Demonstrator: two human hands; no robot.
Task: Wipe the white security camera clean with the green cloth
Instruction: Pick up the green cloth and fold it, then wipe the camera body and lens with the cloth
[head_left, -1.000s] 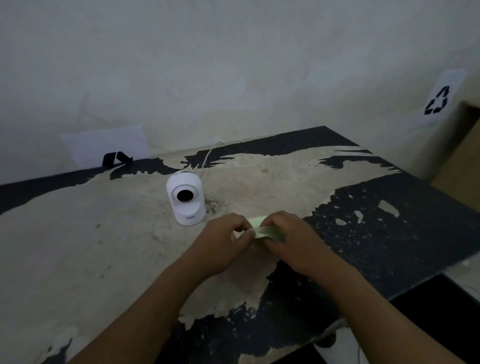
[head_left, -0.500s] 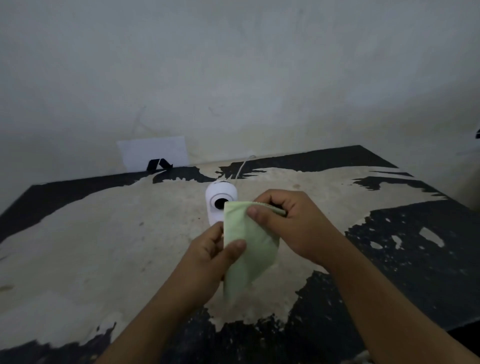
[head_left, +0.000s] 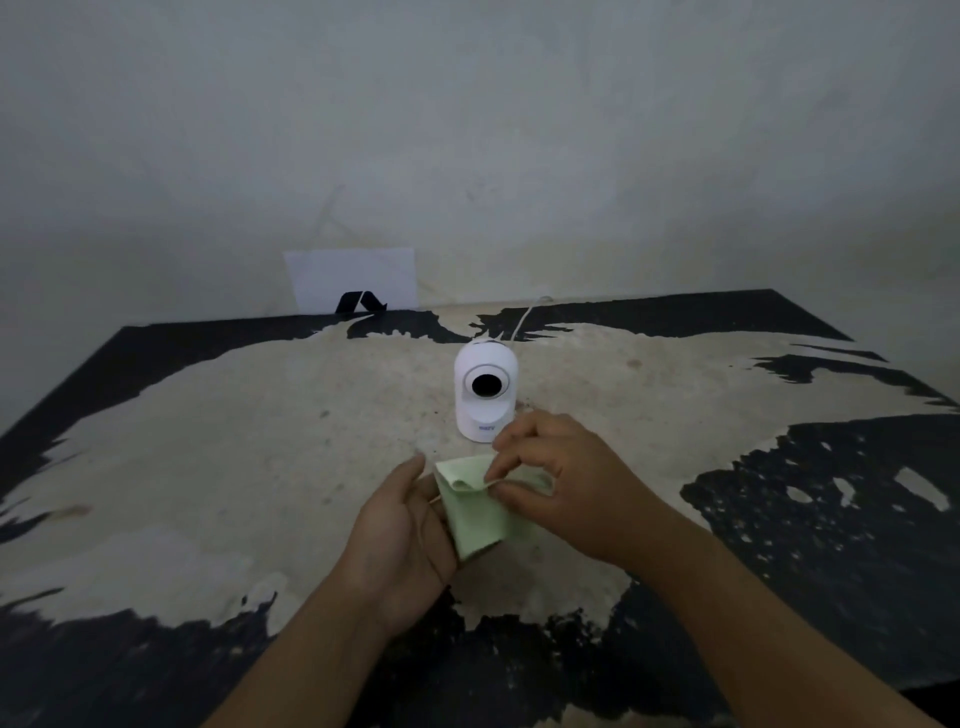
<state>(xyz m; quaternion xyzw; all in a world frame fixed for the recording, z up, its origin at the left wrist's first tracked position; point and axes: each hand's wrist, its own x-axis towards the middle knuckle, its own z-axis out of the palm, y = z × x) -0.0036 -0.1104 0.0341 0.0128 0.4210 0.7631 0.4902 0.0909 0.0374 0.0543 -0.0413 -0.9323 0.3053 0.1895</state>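
The white security camera (head_left: 485, 392) stands upright on the worn table (head_left: 234, 467), its dark round lens facing me. Just in front of it, both hands hold the pale green cloth (head_left: 475, 512) above the table. My left hand (head_left: 402, 540) grips the cloth's left side from below. My right hand (head_left: 561, 480) pinches the folded top edge between thumb and fingers. The knuckles of the right hand are close to the camera's base without touching it. Part of the cloth is hidden behind my right hand.
A thin white cable (head_left: 522, 319) runs from behind the camera to the wall. A white card with a black mark (head_left: 353, 280) leans on the wall at the table's back edge. The tabletop is patchy black and beige.
The cloth has been unfolded from a small wad and then lowered; it no longer covers the camera. The view has shifted so the camera sits at centre.
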